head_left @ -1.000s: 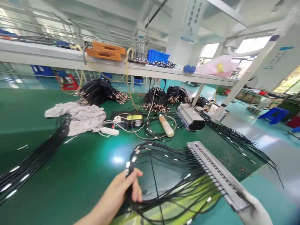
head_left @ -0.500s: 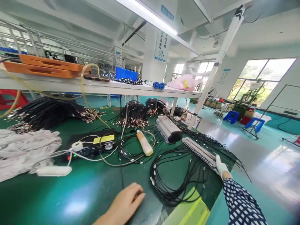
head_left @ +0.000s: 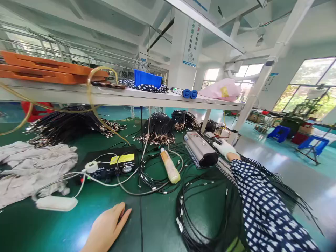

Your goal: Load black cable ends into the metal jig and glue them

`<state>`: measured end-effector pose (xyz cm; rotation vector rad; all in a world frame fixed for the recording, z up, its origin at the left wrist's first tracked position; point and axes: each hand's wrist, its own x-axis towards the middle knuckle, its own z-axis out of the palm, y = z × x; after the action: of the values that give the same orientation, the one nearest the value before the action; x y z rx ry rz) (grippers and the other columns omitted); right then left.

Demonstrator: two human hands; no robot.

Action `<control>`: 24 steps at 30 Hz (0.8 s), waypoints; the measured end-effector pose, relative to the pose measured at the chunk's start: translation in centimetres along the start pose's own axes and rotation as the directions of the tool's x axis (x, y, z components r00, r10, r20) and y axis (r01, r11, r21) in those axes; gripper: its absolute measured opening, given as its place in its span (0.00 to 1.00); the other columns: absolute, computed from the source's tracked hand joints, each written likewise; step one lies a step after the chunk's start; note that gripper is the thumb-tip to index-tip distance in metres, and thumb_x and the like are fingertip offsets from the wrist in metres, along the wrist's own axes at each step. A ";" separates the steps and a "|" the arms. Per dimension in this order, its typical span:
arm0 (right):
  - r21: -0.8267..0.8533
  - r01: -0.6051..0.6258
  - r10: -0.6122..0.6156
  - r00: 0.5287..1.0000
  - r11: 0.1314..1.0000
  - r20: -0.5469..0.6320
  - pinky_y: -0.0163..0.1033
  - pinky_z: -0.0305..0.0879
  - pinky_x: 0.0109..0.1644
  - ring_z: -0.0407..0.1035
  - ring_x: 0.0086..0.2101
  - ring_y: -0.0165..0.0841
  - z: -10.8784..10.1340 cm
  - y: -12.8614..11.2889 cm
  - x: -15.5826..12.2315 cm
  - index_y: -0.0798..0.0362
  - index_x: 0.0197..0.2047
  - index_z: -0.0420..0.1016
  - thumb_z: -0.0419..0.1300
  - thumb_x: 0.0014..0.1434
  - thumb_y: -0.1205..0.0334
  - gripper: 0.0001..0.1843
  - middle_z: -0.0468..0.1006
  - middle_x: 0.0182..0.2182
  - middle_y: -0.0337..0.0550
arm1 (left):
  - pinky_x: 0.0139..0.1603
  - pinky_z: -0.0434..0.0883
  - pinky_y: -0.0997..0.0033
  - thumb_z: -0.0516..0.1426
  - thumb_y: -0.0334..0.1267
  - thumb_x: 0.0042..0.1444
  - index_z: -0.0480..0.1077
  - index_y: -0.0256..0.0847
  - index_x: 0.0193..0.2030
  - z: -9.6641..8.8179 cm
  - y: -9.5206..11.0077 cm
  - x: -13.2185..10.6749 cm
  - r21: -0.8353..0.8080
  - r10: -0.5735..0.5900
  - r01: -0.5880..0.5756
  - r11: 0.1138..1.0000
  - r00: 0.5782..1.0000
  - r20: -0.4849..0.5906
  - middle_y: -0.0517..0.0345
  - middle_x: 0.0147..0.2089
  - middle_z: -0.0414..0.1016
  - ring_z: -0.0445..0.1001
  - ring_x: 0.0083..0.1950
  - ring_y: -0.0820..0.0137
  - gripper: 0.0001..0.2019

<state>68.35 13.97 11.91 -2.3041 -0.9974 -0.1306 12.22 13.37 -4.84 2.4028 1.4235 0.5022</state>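
Observation:
My left hand (head_left: 107, 225) lies flat and open on the green table top (head_left: 39, 227), holding nothing, a short way left of a coil of black cables (head_left: 207, 206). My right hand (head_left: 224, 148), in a white glove with a checked sleeve, reaches forward and rests beside a grey and black comb-like fixture (head_left: 199, 148); its fingers look loosely spread with nothing plainly in them. A second slotted metal bar (head_left: 224, 166), with the cables running into it, lies partly hidden under my right arm.
A black control box with a yellow label (head_left: 115, 164), a cream tube (head_left: 170, 169) and a white handpiece (head_left: 56, 203) lie mid-table. Grey cloth (head_left: 31, 168) lies at left. Bundles of black wires (head_left: 157, 127) sit under a white shelf (head_left: 118, 96) carrying orange trays and a blue bin.
My left hand let go of the cable coil and now lies flat on the table. My right hand set down the slotted bar and moved forward to the grey fixture.

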 end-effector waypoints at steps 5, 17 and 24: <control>0.113 -0.039 0.033 0.998 0.993 0.058 0.56 0.64 0.58 0.69 0.54 0.49 9.1 -6.9 1.8 0.52 0.60 0.70 0.69 0.54 0.47 0.34 0.73 0.55 0.56 | 0.36 0.63 0.66 0.46 0.52 0.65 0.61 0.45 0.29 0.1 -0.1 0.2 -0.017 0.000 -0.001 1.000 1.000 -0.013 0.56 0.30 0.74 0.74 0.33 0.62 0.18; 0.370 -0.068 0.125 0.983 0.927 -0.134 0.48 0.73 0.49 0.73 0.45 0.38 3.9 -0.1 3.1 0.57 0.53 0.72 0.62 0.64 0.55 0.18 0.76 0.49 0.48 | 0.34 0.59 0.70 0.44 0.44 0.65 0.58 0.44 0.28 -1.0 -0.2 0.3 0.017 -0.026 0.025 1.000 0.999 0.040 0.59 0.29 0.72 0.72 0.32 0.66 0.15; 0.380 -0.117 0.168 0.980 0.917 -0.106 0.38 0.71 0.38 0.73 0.31 0.35 -5.2 9.9 -0.8 0.63 0.45 0.80 0.74 0.42 0.53 0.29 0.81 0.28 0.46 | 0.30 0.55 0.70 0.42 0.47 0.64 0.55 0.44 0.28 -0.5 -0.3 0.4 0.088 -0.045 0.039 0.995 0.996 0.075 0.60 0.26 0.70 0.69 0.28 0.67 0.16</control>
<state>75.39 5.30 10.86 -1.9793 -0.7104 -0.0336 11.88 13.89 -4.44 2.4249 1.4875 0.3413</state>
